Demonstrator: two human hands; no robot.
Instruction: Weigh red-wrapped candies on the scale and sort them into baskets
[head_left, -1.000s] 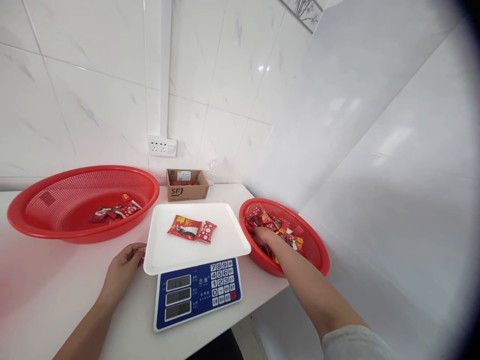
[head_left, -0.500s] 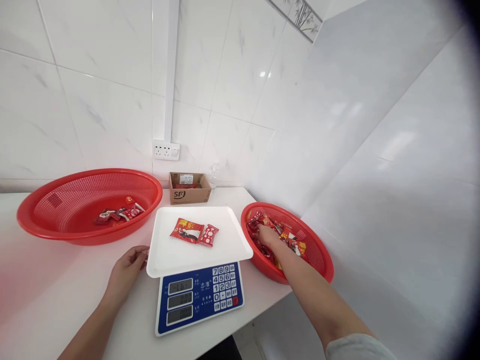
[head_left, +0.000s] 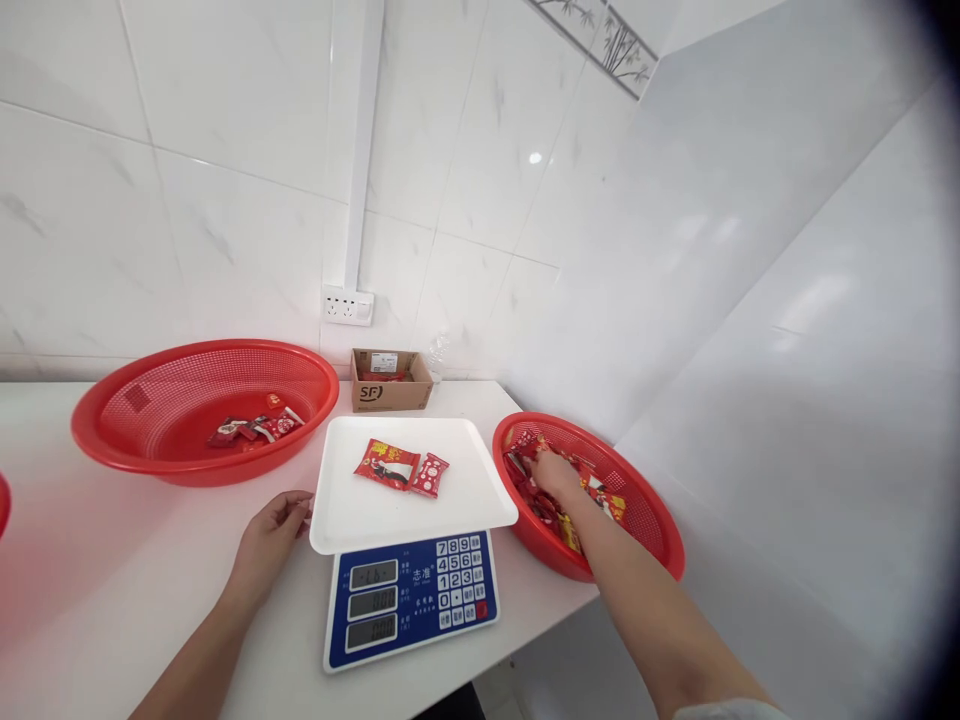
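My right hand [head_left: 556,474] reaches into the right red basket [head_left: 660,530], its fingers hidden among red and yellow snack packets [head_left: 606,498]. Beside the left edge of the white scale tray [head_left: 405,515], my left hand [head_left: 274,537] is closed, thumb against fingers. Something small and pinkish shows at its fingertips, too little to name. On the tray lie a larger red and yellow packet [head_left: 387,465] and a small red packet with white dots [head_left: 430,475], side by side. Below the tray is the blue keypad panel of the scale [head_left: 412,600], with three displays lit.
To the left stands a wide red basket [head_left: 112,430] with several red packets [head_left: 259,428] in it. Behind the tray, a small cardboard box [head_left: 390,395] holds red things. A sliver of another red rim [head_left: 3,503] shows at the far left. Tiled walls border the white table [head_left: 150,560].
The view has swung slightly left, so everything sits a little further right. My right hand stays in the basket, shifting slightly among the packets. My left hand keeps its place beside the tray.
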